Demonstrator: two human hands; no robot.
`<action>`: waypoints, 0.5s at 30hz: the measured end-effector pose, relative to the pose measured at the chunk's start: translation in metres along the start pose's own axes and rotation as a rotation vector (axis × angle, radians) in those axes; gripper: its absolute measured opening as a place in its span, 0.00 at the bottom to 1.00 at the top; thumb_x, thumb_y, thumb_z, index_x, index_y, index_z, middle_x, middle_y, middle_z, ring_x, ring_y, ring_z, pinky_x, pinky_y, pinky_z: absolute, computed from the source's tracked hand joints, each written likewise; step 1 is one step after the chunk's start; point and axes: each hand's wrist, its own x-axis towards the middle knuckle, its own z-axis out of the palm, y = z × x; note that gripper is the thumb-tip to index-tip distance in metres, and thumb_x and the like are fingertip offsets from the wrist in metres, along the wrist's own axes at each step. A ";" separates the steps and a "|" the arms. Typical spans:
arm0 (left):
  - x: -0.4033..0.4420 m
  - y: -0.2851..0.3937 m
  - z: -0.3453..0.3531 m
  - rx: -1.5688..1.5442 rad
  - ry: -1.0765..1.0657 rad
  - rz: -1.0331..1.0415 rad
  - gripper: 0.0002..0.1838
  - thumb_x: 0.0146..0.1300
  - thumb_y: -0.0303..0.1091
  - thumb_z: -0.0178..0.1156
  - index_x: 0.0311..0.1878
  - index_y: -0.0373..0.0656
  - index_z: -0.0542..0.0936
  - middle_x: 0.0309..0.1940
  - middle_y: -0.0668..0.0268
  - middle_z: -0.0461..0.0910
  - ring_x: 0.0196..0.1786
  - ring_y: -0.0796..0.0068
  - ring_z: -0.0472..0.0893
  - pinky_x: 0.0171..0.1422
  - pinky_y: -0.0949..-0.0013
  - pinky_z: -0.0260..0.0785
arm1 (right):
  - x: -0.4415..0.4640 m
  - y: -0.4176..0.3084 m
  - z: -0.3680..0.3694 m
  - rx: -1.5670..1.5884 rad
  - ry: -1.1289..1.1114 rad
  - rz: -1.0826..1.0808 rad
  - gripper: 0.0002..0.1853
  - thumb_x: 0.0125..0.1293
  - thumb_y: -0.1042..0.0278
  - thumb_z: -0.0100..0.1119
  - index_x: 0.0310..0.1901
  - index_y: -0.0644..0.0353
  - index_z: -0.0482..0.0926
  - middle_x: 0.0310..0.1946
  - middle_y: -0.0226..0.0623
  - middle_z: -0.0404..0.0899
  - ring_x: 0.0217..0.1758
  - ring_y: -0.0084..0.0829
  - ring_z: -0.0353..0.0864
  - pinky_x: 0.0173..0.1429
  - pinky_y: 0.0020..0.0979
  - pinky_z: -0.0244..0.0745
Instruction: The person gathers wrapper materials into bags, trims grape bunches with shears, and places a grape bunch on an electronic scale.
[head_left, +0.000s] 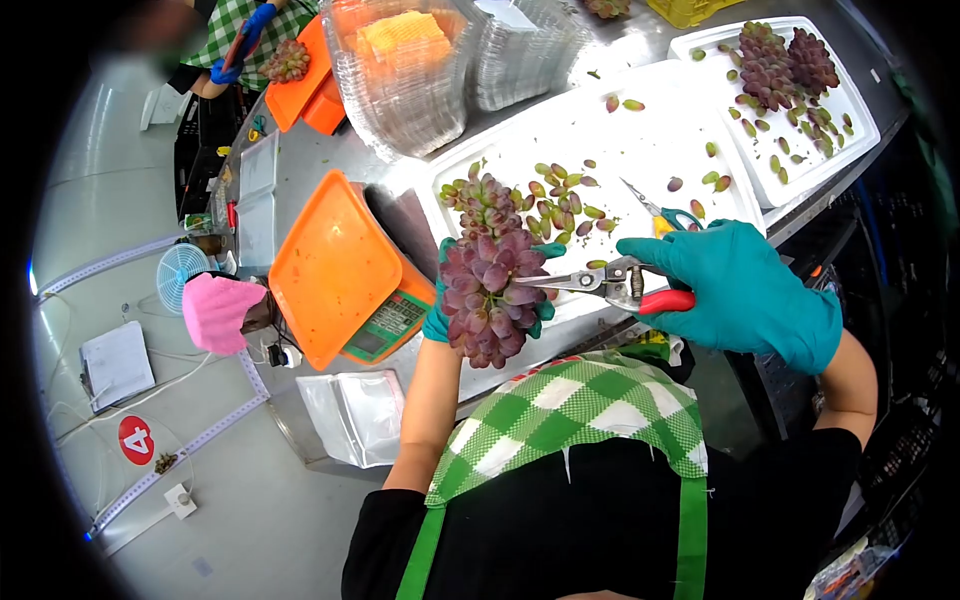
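A bunch of purple-red grapes (492, 285) hangs over the near left end of a white tray (660, 130). My left hand (437, 322), in a teal glove, is closed around it from behind, and most of its fingers are hidden by the fruit. Gloved in teal too, my right hand (750, 290) grips red-handled pruning shears (622, 283), whose blade tips point left against the bunch. Loose green and reddish grapes (565, 205) are scattered in the tray. Just beyond my right hand lies a pair of scissors (672, 213) with teal handles.
An orange-topped scale (335, 265) stands left of the tray. Stacked clear plastic boxes (405, 100) are behind. Another white tray (850, 150) at right holds grape bunches (775, 65). Clear bags (352, 415) lie at the near edge. A co-worker's blue-gloved hand (228, 72) shows top left.
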 end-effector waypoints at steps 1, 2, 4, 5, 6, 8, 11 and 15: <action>0.000 0.000 0.001 0.001 -0.002 -0.003 0.45 0.54 0.68 0.41 0.64 0.40 0.55 0.59 0.51 0.62 0.55 0.54 0.68 0.58 0.56 0.64 | 0.001 -0.002 -0.004 -0.009 -0.043 0.010 0.24 0.52 0.54 0.59 0.47 0.61 0.74 0.26 0.41 0.77 0.30 0.40 0.78 0.36 0.36 0.72; -0.001 0.000 0.000 -0.010 0.014 0.003 0.45 0.54 0.68 0.41 0.64 0.40 0.55 0.59 0.51 0.61 0.55 0.54 0.68 0.58 0.56 0.64 | 0.003 -0.004 -0.007 -0.019 -0.086 0.021 0.24 0.52 0.53 0.59 0.46 0.61 0.75 0.26 0.42 0.77 0.30 0.41 0.78 0.36 0.36 0.72; -0.003 -0.004 -0.002 -0.092 0.114 0.090 0.44 0.54 0.67 0.42 0.64 0.39 0.55 0.59 0.50 0.61 0.55 0.53 0.69 0.58 0.55 0.64 | 0.006 -0.005 -0.013 -0.003 -0.172 0.066 0.24 0.52 0.52 0.58 0.44 0.63 0.76 0.25 0.44 0.77 0.31 0.42 0.78 0.37 0.37 0.72; -0.002 -0.004 -0.004 -0.100 0.079 0.068 0.44 0.54 0.67 0.42 0.64 0.40 0.55 0.60 0.50 0.60 0.56 0.53 0.67 0.59 0.55 0.62 | 0.008 -0.005 -0.015 0.005 -0.214 0.088 0.24 0.52 0.51 0.57 0.42 0.64 0.76 0.25 0.46 0.77 0.31 0.43 0.78 0.37 0.37 0.72; -0.001 -0.003 -0.005 -0.107 0.045 0.045 0.44 0.54 0.66 0.43 0.64 0.40 0.55 0.61 0.50 0.59 0.58 0.54 0.66 0.61 0.55 0.61 | 0.009 -0.005 -0.015 0.036 -0.233 0.102 0.24 0.52 0.50 0.57 0.42 0.64 0.76 0.25 0.47 0.77 0.31 0.44 0.78 0.38 0.38 0.72; 0.000 -0.002 -0.009 -0.121 -0.025 0.003 0.44 0.55 0.66 0.44 0.65 0.41 0.54 0.63 0.51 0.56 0.61 0.55 0.63 0.64 0.55 0.57 | 0.013 -0.005 -0.015 0.096 -0.272 0.126 0.24 0.53 0.49 0.55 0.41 0.65 0.76 0.26 0.49 0.77 0.32 0.46 0.77 0.38 0.39 0.71; -0.006 -0.001 -0.012 0.074 0.050 0.044 0.38 0.60 0.59 0.44 0.65 0.42 0.53 0.64 0.56 0.54 0.64 0.59 0.59 0.67 0.57 0.53 | 0.018 -0.009 -0.017 0.063 -0.358 0.231 0.25 0.54 0.49 0.54 0.42 0.65 0.76 0.26 0.51 0.76 0.32 0.48 0.77 0.39 0.40 0.71; -0.008 0.002 -0.022 0.142 0.224 0.003 0.34 0.63 0.56 0.42 0.65 0.41 0.54 0.63 0.58 0.57 0.63 0.62 0.61 0.67 0.61 0.53 | 0.017 -0.002 -0.005 0.079 -0.318 0.206 0.26 0.54 0.48 0.54 0.46 0.64 0.74 0.28 0.52 0.76 0.33 0.48 0.77 0.42 0.39 0.71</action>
